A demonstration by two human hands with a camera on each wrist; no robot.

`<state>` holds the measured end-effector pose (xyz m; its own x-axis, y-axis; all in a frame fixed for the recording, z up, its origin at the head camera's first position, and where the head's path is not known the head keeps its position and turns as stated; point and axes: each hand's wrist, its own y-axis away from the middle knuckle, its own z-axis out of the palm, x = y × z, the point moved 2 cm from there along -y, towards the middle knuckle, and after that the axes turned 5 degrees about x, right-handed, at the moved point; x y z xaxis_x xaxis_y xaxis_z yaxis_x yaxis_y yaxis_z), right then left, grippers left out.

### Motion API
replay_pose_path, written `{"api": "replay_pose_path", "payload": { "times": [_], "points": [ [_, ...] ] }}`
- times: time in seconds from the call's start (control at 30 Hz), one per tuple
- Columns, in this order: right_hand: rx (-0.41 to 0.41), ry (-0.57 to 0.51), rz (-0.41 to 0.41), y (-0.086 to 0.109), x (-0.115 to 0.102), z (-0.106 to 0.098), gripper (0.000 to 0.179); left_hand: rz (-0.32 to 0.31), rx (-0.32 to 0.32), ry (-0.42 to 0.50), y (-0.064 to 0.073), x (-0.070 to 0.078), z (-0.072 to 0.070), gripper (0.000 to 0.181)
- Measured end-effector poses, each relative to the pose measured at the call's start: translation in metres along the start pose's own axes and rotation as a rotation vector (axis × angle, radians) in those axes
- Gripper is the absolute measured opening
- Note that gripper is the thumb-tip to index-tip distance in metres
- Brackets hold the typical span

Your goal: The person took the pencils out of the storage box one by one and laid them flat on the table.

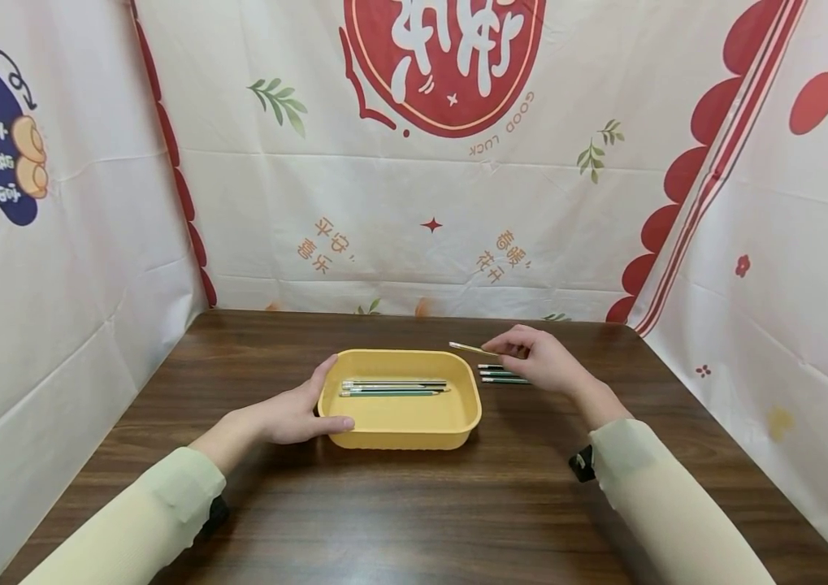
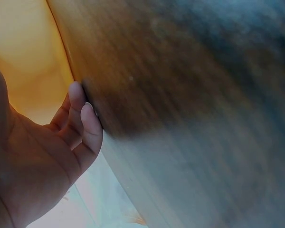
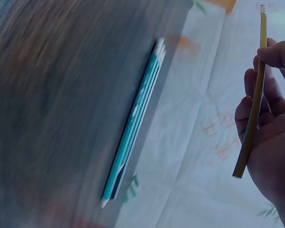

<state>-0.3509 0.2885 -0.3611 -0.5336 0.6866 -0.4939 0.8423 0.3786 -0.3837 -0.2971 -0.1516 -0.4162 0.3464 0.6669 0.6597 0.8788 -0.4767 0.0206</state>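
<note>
A yellow rectangular basin stands on the table, several pencils lying side by side on its floor. At the basin's left end my left hand holds the wall, its thumb over the near left corner; the left wrist view shows the fingers against the outside. My right hand pinches a yellow pencil between thumb and fingers, its white eraser end pointing left. Just under that hand, to the right of the basin, several green and dark pencils lie together on the table, partly hidden by the hand.
The dark wood-grain table ends at a printed cloth backdrop behind. More cloth hangs along the left and right sides. Dark wrist devices sit under both sleeves.
</note>
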Motion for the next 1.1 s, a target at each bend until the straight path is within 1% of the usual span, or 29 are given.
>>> {"api": "replay_pose_path", "payload": {
  "times": [0.3, 0.5, 0.63, 0.77, 1.1],
  "points": [
    [-0.04, 0.016, 0.09, 0.014, 0.03, -0.011, 0.026, 0.0, -0.004, -0.008, -0.001, -0.001, 0.001, 0.126],
    [-0.069, -0.001, 0.136, 0.02, 0.046, -0.01, 0.023, 0.003, -0.002, -0.01, -0.001, -0.001, 0.0, 0.125],
    [-0.104, 0.0, 0.165, 0.023, 0.055, -0.007, 0.024, 0.0, 0.001, -0.014, 0.0, -0.001, 0.0, 0.125],
    [-0.144, -0.006, 0.187, 0.026, 0.062, -0.006, 0.025, 0.001, -0.002, -0.017, 0.0, -0.001, 0.0, 0.125],
    [-0.234, -0.015, 0.222, 0.029, 0.069, -0.001, 0.026, 0.0, 0.001, -0.018, -0.001, -0.002, 0.001, 0.125]
  ]
}}
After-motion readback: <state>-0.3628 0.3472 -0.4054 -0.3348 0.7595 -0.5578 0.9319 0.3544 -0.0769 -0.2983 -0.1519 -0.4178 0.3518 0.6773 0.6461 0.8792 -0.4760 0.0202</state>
